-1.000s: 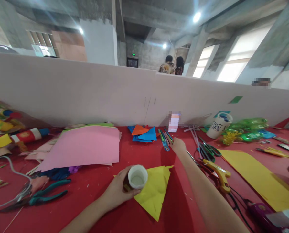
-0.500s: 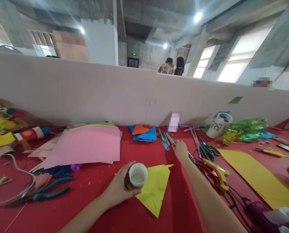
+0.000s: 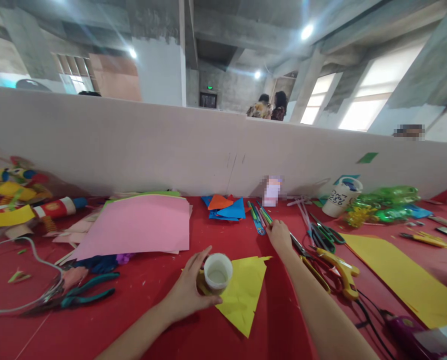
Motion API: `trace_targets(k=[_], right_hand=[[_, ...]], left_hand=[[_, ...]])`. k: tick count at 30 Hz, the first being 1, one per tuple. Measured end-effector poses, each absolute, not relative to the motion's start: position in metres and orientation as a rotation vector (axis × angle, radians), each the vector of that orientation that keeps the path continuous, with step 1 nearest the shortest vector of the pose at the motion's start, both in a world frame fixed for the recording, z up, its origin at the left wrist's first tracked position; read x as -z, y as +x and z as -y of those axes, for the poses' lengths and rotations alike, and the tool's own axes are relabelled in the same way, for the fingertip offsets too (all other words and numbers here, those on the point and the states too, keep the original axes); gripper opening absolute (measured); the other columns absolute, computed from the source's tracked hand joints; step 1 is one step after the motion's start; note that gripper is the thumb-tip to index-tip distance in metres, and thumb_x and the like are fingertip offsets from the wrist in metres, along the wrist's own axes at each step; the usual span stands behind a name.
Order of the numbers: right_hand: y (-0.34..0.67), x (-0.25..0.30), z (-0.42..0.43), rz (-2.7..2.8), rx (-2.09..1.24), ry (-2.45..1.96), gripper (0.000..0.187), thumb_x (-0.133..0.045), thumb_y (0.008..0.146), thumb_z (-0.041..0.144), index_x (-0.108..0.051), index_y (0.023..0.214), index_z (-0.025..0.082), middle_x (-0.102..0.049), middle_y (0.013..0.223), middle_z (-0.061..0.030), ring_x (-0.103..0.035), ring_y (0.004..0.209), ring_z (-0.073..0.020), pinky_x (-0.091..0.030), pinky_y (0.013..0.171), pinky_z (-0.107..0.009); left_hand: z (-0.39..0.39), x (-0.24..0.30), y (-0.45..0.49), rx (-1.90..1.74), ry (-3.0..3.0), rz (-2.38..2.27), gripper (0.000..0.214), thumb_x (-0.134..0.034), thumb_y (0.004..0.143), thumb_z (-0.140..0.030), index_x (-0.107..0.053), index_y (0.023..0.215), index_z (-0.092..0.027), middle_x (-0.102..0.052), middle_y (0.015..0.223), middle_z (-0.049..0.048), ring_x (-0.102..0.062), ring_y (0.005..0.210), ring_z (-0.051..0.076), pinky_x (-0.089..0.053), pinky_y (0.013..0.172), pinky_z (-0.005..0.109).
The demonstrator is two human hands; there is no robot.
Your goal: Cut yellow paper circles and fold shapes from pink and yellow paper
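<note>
A white cup point(image 3: 218, 274), its mouth facing up, stands at the left edge of a crumpled yellow paper piece point(image 3: 246, 295). My left hand point(image 3: 186, 285) curves loosely around the cup's left side, thumb and fingers spread apart. Farther off, my right hand point(image 3: 279, 235) has its fingers closed at the near end of a green pen point(image 3: 266, 215). More pens point(image 3: 254, 215) lie just left of those fingers. Scissors point(image 3: 324, 232) with dark green handles rest to the right of this hand.
Pink paper sheets point(image 3: 141, 225) and teal-handled pliers point(image 3: 84, 291) lie left. Blue and orange paper scraps point(image 3: 227, 209) lie near the white partition point(image 3: 152, 145). Rightward are a yellow glue gun point(image 3: 339, 270), yellow sheets point(image 3: 403, 275), a marked white container point(image 3: 339, 197) and green bottles point(image 3: 394, 197).
My left hand has loosened around the cup, its fingers a little wider apart. The cup stays in place. My right hand remains at the pens. The view has shifted slightly.
</note>
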State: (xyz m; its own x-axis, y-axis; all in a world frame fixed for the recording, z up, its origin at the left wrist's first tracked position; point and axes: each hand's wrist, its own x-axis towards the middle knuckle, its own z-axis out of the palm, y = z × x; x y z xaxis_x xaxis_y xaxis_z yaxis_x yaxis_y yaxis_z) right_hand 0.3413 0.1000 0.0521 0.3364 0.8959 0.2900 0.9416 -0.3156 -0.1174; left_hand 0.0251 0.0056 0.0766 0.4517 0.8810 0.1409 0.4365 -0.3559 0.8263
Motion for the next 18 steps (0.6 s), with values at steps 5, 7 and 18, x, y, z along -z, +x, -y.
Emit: trace_targets(k=[5, 7, 18], right_hand=[[0.338, -0.06, -0.104, 1.641, 0.225, -2.265, 0.021, -0.049, 0.086, 0.029, -0.056, 0.101, 0.016, -0.055, 0.097, -0.0099, -0.051, 0.096, -0.0231, -0.038, 0.076, -0.029], [0.334, -0.064, -0.112, 1.665, 0.171, -2.244, 0.018, -0.053, 0.084, 0.03, -0.06, 0.095, 0.018, -0.056, 0.098, -0.0086, -0.051, 0.097, -0.0223, -0.038, 0.079, -0.029], [0.32, -0.083, -0.13, 1.341, -0.315, -2.314, 0.027, -0.051, 0.088, 0.029, -0.052, 0.112, 0.015, -0.055, 0.112, -0.0081, -0.057, 0.093, -0.0194, -0.049, 0.078, -0.039]], left_hand=[[-0.005, -0.075, 0.024, -0.763, 1.978, -1.1, 0.103, -0.078, 0.05, -0.029, -0.023, 0.137, -0.027, -0.035, 0.137, 0.0106, -0.032, 0.125, 0.031, -0.027, 0.102, 0.049], [-0.005, -0.074, 0.023, -0.763, 1.979, -1.103, 0.105, -0.078, 0.05, -0.03, -0.021, 0.138, -0.027, -0.034, 0.137, 0.0111, -0.032, 0.125, 0.032, -0.028, 0.102, 0.05], [-0.004, -0.071, 0.014, -1.011, 2.045, -0.877, 0.071, -0.037, 0.082, -0.059, -0.015, 0.14, -0.024, -0.029, 0.138, 0.0136, -0.03, 0.124, 0.031, -0.025, 0.102, 0.05]])
